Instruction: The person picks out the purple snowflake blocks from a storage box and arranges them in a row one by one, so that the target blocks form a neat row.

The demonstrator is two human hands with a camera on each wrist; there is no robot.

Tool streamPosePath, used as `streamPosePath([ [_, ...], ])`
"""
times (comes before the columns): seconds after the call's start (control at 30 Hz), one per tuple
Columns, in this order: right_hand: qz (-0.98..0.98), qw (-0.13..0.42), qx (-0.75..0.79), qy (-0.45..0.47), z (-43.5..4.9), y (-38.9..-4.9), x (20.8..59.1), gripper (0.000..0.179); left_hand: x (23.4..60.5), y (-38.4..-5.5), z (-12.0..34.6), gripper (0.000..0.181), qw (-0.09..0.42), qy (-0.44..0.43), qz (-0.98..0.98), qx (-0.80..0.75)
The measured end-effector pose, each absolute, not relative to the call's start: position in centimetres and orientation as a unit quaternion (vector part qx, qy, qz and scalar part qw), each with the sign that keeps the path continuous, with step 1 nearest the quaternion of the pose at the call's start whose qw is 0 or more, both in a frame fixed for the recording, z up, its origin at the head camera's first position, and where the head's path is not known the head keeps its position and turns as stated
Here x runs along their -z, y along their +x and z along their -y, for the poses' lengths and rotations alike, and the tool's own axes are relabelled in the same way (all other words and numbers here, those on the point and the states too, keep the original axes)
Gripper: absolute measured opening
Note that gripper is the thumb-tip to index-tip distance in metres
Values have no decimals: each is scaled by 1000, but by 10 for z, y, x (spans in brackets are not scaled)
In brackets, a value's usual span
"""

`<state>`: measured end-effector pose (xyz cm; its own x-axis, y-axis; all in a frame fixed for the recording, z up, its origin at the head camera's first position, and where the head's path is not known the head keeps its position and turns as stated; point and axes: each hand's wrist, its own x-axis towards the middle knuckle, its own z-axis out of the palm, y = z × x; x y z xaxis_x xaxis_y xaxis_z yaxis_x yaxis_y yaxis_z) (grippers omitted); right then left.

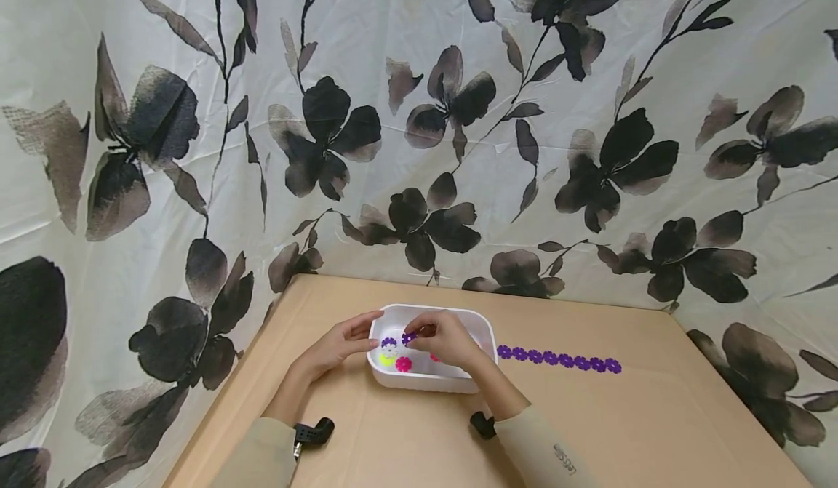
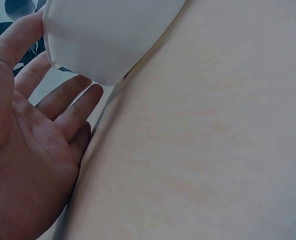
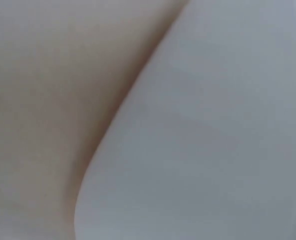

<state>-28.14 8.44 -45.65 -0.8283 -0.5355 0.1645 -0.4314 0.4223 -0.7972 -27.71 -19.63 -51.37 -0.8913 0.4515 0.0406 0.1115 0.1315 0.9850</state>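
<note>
A white plastic tub (image 1: 425,382) sits on the table with small flower-shaped pieces inside. At its left rim is my left hand (image 1: 330,346), thumb and index finger against the edge; in the left wrist view the other fingers of the left hand (image 2: 43,130) are loosely bent beside the tub (image 2: 108,40). My right hand (image 1: 445,337) reaches over the tub and pinches a purple flower-shaped piece (image 1: 407,338) between thumb and fingers. Left of it in the tub lie another purple piece (image 1: 389,342), a yellow piece (image 1: 387,360) and a pink piece (image 1: 403,364). The tub's wall (image 3: 202,130) fills much of the right wrist view.
A row of several purple flower-shaped pieces (image 1: 566,360) lies on the table (image 1: 393,437) to the right of the tub. Behind the table's back edge hangs a light cloth (image 1: 511,182) with dark flowers.
</note>
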Motion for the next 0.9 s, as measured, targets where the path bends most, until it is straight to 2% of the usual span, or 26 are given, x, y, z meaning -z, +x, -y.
streamPosePath([
  [0.17, -824, 47, 500, -264, -103, -267, 445, 18, 515, -279, 197, 69, 133, 192, -737, -634],
  [0.53, -807, -40, 544, -227, -151, -251, 439, 27, 515, -279, 196, 69, 133, 192, -732, -639],
  [0.9, -814, -112, 548, -154, -212, -262, 439, 30, 513, -278, 193, 70, 134, 184, -734, -640],
])
